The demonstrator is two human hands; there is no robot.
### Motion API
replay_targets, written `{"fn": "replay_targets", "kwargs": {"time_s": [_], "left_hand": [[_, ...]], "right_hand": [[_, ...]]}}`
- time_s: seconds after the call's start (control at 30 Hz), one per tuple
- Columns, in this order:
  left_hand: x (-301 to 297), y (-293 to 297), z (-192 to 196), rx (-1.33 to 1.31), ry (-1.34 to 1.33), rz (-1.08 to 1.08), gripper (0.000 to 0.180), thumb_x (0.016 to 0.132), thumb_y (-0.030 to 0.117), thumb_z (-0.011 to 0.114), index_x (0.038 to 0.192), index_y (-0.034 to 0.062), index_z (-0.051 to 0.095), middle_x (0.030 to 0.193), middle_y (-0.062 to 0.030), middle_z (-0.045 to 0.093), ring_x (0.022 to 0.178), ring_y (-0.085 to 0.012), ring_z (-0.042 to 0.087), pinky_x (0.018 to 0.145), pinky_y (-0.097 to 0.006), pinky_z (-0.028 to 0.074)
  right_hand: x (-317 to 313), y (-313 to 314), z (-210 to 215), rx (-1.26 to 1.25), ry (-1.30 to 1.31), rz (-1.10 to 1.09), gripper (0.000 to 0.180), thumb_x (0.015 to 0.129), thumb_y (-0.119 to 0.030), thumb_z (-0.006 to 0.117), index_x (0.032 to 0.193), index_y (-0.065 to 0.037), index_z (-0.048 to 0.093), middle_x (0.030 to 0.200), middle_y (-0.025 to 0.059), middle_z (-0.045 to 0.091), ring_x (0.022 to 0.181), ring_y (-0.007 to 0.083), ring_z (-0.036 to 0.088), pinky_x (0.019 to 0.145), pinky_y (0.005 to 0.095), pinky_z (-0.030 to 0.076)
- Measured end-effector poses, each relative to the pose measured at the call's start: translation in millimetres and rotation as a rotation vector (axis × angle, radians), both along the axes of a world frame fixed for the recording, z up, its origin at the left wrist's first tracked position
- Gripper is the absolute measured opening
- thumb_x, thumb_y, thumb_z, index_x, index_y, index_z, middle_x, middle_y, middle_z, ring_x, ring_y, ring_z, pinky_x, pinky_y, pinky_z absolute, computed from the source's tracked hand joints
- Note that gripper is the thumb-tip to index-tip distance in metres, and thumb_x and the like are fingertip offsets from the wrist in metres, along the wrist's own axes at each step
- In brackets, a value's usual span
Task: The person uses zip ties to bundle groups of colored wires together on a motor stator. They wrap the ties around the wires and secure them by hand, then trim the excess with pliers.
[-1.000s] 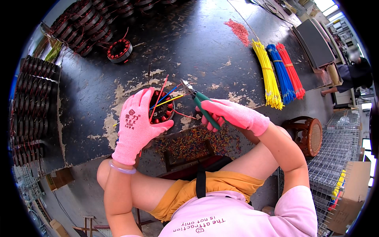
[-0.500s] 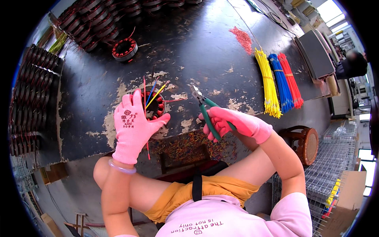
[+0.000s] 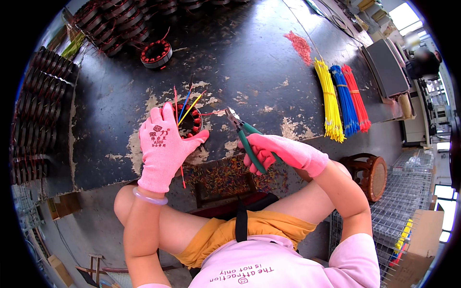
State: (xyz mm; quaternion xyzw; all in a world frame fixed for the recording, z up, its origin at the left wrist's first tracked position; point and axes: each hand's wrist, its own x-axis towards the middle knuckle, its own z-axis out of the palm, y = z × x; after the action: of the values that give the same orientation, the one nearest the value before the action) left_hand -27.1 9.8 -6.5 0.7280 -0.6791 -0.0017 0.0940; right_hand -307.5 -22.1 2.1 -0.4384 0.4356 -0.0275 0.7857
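Observation:
My left hand [image 3: 161, 146], in a pink glove, grips a round wound motor stator [image 3: 188, 122] on the dark worktable [image 3: 249, 62]. Red, blue and yellow lead wires [image 3: 187, 103] stick up from the stator. In my pink-gloved right hand [image 3: 276, 151] I hold green-handled pliers [image 3: 246, 137], their open jaws pointing at the stator from its right, a short way off. A thin red wire [image 3: 213, 113] runs from the stator toward the jaws.
Bundles of yellow [image 3: 329, 101], blue [image 3: 345, 98] and red wires [image 3: 356, 96] lie at right. Another stator [image 3: 156, 52] sits at the back, with rows of stators [image 3: 36, 105] stacked at left. Wire offcuts [image 3: 230, 175] litter the table edge. A round stool [image 3: 372, 173] stands at right.
The stator in my left hand has shifted slightly toward me and left. My right hand with the pliers has drawn back from the wires, to the right of the stator.

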Motion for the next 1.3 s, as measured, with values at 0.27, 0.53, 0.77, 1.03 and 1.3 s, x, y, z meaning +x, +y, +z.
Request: {"fn": "replay_targets", "kwargs": {"time_s": [0.27,0.53,0.77,1.03,1.3], "left_hand": [[-0.7,0.6,-2.6,-0.044,0.001,-0.021,0.097,0.066,0.064,0.086,0.132,-0.0002,0.054,0.114,-0.0179,0.062,0.104,-0.0365,0.065,0.089,-0.045,0.054],[24.9,7.9,8.6,0.056,0.062,-0.062,0.096,0.066,0.053,0.088,0.136,-0.0012,0.052,0.122,-0.0193,0.059,0.108,-0.0369,0.064,0.092,-0.045,0.053],[91.9,43.3,34.3,0.196,0.119,-0.167,0.098,0.057,0.029,0.091,0.142,0.0015,0.050,0.134,-0.0174,0.056,0.119,-0.0390,0.059,0.103,-0.045,0.047],[105.6,55.8,26.9,0.189,0.077,-0.165,0.102,0.057,0.028,0.093,0.145,0.0009,0.047,0.133,-0.0162,0.055,0.122,-0.0369,0.056,0.105,-0.045,0.045],[102.5,56.7,30.0,0.146,0.074,-0.164,0.099,0.058,0.026,0.092,0.143,0.0014,0.048,0.131,-0.0150,0.055,0.120,-0.0360,0.057,0.106,-0.045,0.044]], "right_hand": [[12.4,5.6,-8.9,-0.160,0.060,-0.094,0.056,0.107,-0.052,0.048,0.131,-0.002,0.056,0.088,0.0038,0.065,0.075,0.0118,0.062,0.064,0.0274,0.051],[-1.6,-3.3,24.4,-0.538,0.238,-0.001,0.060,0.105,-0.047,0.055,0.143,-0.001,0.052,0.116,0.0105,0.066,0.104,0.0208,0.064,0.093,0.0338,0.048],[138.3,-73.8,19.1,-1.580,0.534,0.246,0.074,0.084,-0.052,0.072,0.140,-0.007,0.057,0.117,0.0209,0.062,0.115,0.0386,0.058,0.102,0.0441,0.047],[304.9,-92.3,-46.0,-1.610,0.596,0.259,0.075,0.078,-0.063,0.073,0.132,-0.013,0.061,0.122,0.0157,0.058,0.118,0.0352,0.054,0.097,0.0478,0.044],[218.9,-153.2,-71.8,-1.901,0.573,0.066,0.021,0.091,-0.021,0.066,0.110,-0.023,0.076,0.105,0.0029,0.068,0.106,0.0255,0.062,0.092,0.0418,0.049]]}}
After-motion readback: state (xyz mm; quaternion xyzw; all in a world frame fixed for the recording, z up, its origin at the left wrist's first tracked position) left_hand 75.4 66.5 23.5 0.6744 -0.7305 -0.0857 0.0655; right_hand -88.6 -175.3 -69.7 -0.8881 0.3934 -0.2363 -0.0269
